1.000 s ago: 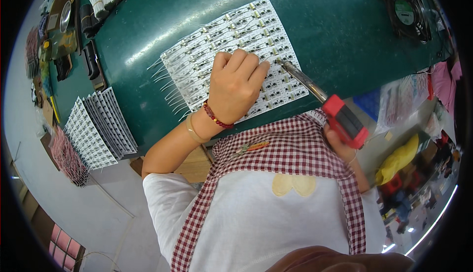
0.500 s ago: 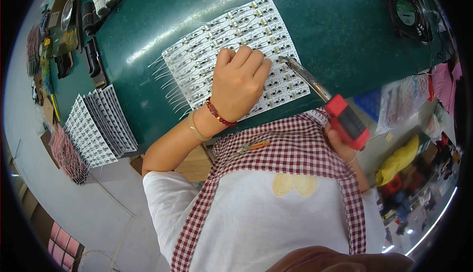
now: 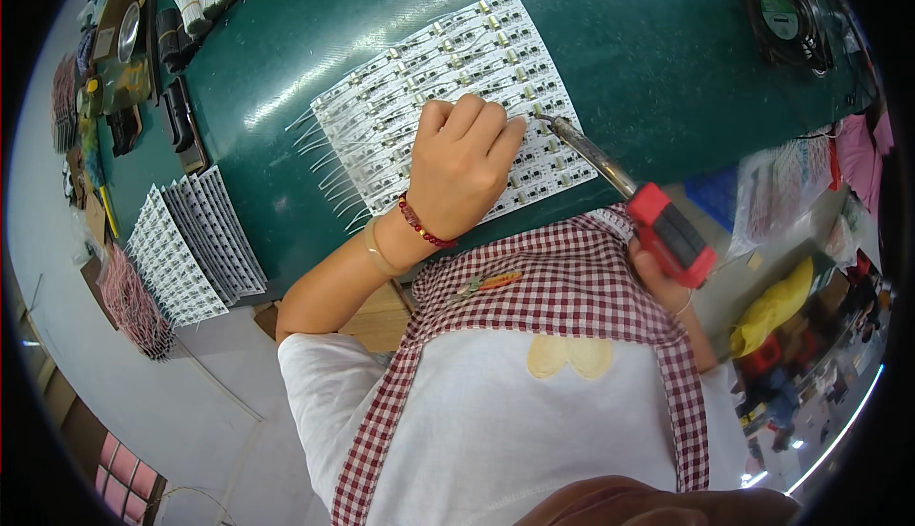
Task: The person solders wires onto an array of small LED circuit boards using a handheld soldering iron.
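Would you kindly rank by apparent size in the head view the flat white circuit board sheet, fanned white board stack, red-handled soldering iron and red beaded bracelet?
1. Circuit board sheet
2. Board stack
3. Soldering iron
4. Bracelet

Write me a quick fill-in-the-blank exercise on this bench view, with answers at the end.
1. The right hand holds a soldering iron with a black and ____ handle.
2. The sheet of circuit boards under the left hand lies on a ____ tabletop.
3. The beaded bracelet is on the person's ____ arm.
4. The black fan sits toward the picture's upper ____ corner.
Missing words: red; green; left; right.
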{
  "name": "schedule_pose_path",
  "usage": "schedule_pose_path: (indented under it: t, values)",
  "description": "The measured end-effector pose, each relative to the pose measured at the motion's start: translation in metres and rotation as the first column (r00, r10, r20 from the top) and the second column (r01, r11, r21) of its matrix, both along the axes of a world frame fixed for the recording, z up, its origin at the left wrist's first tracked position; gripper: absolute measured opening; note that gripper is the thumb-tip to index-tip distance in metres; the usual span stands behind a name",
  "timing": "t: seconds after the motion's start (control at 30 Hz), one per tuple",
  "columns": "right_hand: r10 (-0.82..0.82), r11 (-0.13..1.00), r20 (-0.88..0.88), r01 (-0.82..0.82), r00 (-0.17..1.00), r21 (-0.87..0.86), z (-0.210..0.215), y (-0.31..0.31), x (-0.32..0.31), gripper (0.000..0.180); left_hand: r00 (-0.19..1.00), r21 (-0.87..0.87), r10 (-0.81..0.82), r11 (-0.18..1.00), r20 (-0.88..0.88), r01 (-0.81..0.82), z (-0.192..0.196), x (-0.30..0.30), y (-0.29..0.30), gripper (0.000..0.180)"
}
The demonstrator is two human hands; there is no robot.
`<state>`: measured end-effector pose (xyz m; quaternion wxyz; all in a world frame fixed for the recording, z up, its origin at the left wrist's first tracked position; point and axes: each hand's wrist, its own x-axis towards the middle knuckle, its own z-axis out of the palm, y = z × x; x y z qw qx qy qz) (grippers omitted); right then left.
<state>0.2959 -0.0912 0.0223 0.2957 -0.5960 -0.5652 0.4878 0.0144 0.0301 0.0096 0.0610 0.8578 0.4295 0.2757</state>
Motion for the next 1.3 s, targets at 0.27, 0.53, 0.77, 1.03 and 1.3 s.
schedule_pose_path:
  t: [0.27, 0.53, 0.77, 1.03, 1.3]
  values:
    - [0.017, 1.000, 0.037, -0.018, 0.999, 0.024, 0.002, 0.005, -0.006, 0.021, 0.999, -0.033, 0.006, 0.999, -0.039, -0.008, 0.000, 0.003, 0.000, 0.021]
    - [-0.027, 0.999, -0.002, 0.027, 1.000, 0.026, -0.001, -0.008, 0.002, 0.017, 0.998, -0.053, 0.007, 0.999, -0.056, -0.010, 0.002, 0.002, -0.002, 0.022]
    - [-0.018, 0.997, 0.004, 0.018, 1.000, 0.074, -0.002, -0.009, 0.006, 0.017, 0.996, -0.046, 0.021, 0.999, -0.086, -0.025, 0.002, 0.001, -0.002, 0.025]
    - [-0.014, 1.000, -0.036, 0.015, 0.999, 0.005, 0.006, -0.007, 0.002, 0.018, 1.000, -0.020, 0.000, 1.000, 0.002, 0.000, 0.002, 0.003, -0.008, 0.026]
    - [-0.004, 1.000, -0.006, 0.004, 1.000, 0.027, 0.003, -0.007, -0.001, 0.022, 1.000, -0.045, -0.004, 0.999, -0.017, 0.003, 0.001, 0.004, -0.009, 0.023]
